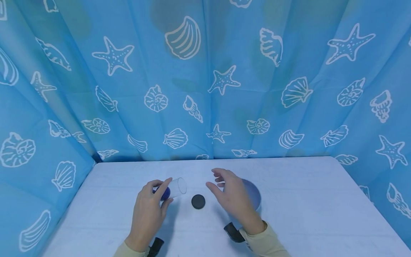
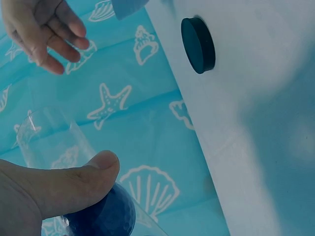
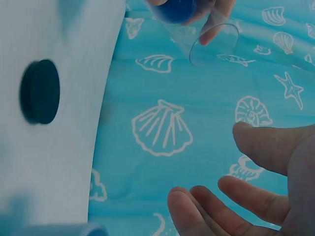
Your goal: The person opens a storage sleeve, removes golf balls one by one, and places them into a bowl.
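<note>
My left hand grips a clear cylindrical jar, tilted on its side above the table with its mouth facing right. A dimpled dark blue ball, like a golf ball, shows inside the jar near the held end; the thumb crosses in front of it in the left wrist view. My right hand is held in the air to the right of the jar's mouth, fingers apart and loosely bent, holding nothing. Below and between the hands, a round black lid lies flat on the table.
A blue bowl stands on the table behind my right hand, which partly hides it. The white-covered table ends at a blue curtain with white shells and starfish, which also hangs along both sides.
</note>
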A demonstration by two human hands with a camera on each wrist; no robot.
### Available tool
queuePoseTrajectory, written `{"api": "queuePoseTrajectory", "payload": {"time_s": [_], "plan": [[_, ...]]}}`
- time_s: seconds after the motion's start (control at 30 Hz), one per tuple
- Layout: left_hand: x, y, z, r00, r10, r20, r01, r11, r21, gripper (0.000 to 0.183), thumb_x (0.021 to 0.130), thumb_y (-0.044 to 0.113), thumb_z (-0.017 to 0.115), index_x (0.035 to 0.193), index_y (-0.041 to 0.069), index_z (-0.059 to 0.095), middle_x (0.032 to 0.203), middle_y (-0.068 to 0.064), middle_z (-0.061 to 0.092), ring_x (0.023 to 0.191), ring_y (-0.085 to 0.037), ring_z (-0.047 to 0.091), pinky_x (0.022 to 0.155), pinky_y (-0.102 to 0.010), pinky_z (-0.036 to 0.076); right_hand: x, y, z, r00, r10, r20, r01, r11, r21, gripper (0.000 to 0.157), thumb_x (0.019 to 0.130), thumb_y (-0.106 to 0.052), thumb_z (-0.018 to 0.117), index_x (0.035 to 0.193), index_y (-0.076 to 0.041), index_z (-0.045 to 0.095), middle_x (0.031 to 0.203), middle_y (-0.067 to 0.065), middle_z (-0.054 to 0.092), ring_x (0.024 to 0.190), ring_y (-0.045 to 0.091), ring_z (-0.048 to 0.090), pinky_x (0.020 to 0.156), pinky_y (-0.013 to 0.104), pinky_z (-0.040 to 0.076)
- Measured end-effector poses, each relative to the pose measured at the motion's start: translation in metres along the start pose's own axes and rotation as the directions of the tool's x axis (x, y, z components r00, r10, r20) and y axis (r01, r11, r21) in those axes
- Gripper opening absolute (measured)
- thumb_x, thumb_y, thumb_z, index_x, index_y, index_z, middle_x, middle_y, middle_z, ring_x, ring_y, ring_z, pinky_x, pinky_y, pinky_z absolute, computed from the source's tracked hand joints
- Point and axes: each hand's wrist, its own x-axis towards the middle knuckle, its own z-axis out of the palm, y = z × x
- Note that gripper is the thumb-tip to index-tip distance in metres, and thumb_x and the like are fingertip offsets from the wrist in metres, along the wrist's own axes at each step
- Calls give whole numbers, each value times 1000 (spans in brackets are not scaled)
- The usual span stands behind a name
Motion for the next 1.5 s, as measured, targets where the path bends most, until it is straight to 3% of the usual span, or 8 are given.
{"api": "queuePoseTrajectory", "payload": {"time_s": [0.23, 0.5, 0.97, 1.5], "plan": [[0, 0, 0, 1000, -10, 1, 10, 1000, 3, 66, 73, 12, 92, 133, 15, 65, 119, -19, 61, 108, -38, 62, 93, -53, 54, 2, -9, 9, 1000, 3, -9, -3, 999, 54, 47, 95, -28, 72, 135, -8, 60, 124, 8, 65, 107, 21, 66, 90, 37, 58], [1, 1, -1, 999, -33, 16, 32, 999, 12, 66, 74, 13, 91, 134, 16, 64, 121, -19, 60, 109, -38, 62, 95, -53, 53, 3, -17, 20, 999, -19, 32, 16, 994, 107, 45, 97, -29, 69, 135, -6, 59, 125, 9, 65, 108, 21, 65, 91, 35, 57], [1, -2, 0, 1000, -2, -1, 2, 1000, 5, 66, 72, 12, 92, 133, 15, 65, 118, -19, 61, 108, -38, 62, 96, -55, 52, -1, -24, 39, 993, -2, 119, -20, 984, 178, 45, 100, -35, 64, 137, -9, 59, 126, 6, 64, 109, 18, 64, 92, 35, 57], [1, -2, 0, 1000, 1, 11, -1, 999, 32, 65, 73, 12, 92, 133, 17, 65, 119, -19, 62, 110, -39, 62, 98, -56, 51, -2, -23, 53, 997, -20, 69, 0, 959, 283, 54, 100, -44, 62, 143, -13, 54, 130, 5, 63, 110, 15, 64, 92, 29, 56]]}}
